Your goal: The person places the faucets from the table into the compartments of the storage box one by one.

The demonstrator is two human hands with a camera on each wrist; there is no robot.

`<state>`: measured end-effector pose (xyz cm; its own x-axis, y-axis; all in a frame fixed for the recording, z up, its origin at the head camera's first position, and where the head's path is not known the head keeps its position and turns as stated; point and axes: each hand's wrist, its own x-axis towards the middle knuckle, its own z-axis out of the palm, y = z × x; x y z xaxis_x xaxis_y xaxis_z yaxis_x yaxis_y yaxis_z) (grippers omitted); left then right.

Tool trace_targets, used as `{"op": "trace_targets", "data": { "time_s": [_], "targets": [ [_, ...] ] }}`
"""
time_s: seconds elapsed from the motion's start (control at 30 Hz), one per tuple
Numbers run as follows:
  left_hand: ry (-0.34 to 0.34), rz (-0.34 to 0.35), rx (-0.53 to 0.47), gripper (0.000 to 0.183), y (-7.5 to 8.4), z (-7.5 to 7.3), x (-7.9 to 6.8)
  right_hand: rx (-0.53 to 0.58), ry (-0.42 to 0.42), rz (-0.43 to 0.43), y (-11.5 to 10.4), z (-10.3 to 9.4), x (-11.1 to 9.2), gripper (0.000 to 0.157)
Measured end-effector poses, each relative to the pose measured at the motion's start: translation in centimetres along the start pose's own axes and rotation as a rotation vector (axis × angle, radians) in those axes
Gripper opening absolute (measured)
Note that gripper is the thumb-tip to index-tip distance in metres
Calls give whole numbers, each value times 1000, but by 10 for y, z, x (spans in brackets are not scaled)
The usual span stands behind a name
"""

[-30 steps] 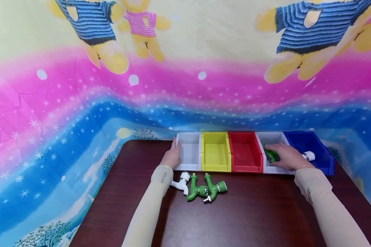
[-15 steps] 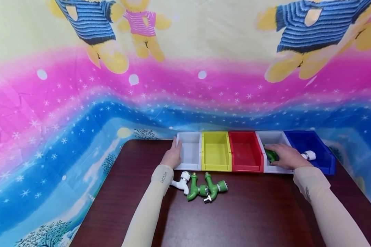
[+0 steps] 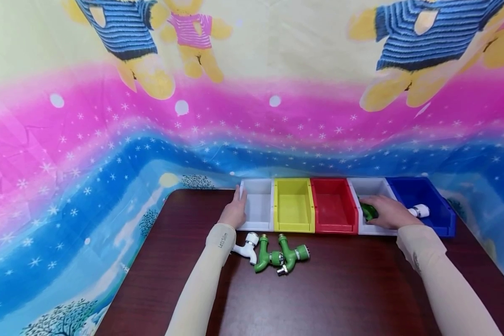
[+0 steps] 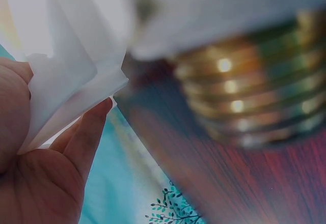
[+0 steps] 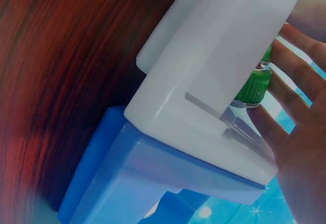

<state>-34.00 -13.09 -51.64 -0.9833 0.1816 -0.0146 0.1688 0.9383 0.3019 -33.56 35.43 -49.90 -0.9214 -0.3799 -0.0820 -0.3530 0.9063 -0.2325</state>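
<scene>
My left hand [image 3: 234, 213] holds the outer side wall of the leftmost white bin [image 3: 258, 205]; in the left wrist view the thumb and fingers lie on either side of the wall. My right hand [image 3: 388, 212] reaches into the other white bin [image 3: 371, 187], fingers and thumb around a green faucet [image 3: 368, 212]. Its ribbed green knob [image 5: 253, 89] shows beside the fingers in the right wrist view; the hand covers much of it. A white faucet [image 3: 247, 249] and two green faucets [image 3: 263, 256] [image 3: 291, 254] lie on the table before the bins.
Between the white bins stand a yellow bin [image 3: 294, 205] and a red bin [image 3: 335, 205]. At the right end, a blue bin [image 3: 441, 212] holds a faucet with a white knob [image 3: 421, 211]. A blurred brass thread [image 4: 249, 91] looms near the left wrist camera. A printed cloth [image 3: 235, 116] hangs behind the table.
Both hands stay nearly where they were. The right hand and sleeve shift very slightly left; the faucets on the table lie as before.
</scene>
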Motion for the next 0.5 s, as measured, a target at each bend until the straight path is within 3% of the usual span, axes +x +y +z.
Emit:
{"op": "trace_targets", "data": {
  "time_s": [0.5],
  "targets": [
    [0, -7, -31, 82, 1, -1, -2, 44, -37, 55, -4, 1, 2, 83]
  ]
}}
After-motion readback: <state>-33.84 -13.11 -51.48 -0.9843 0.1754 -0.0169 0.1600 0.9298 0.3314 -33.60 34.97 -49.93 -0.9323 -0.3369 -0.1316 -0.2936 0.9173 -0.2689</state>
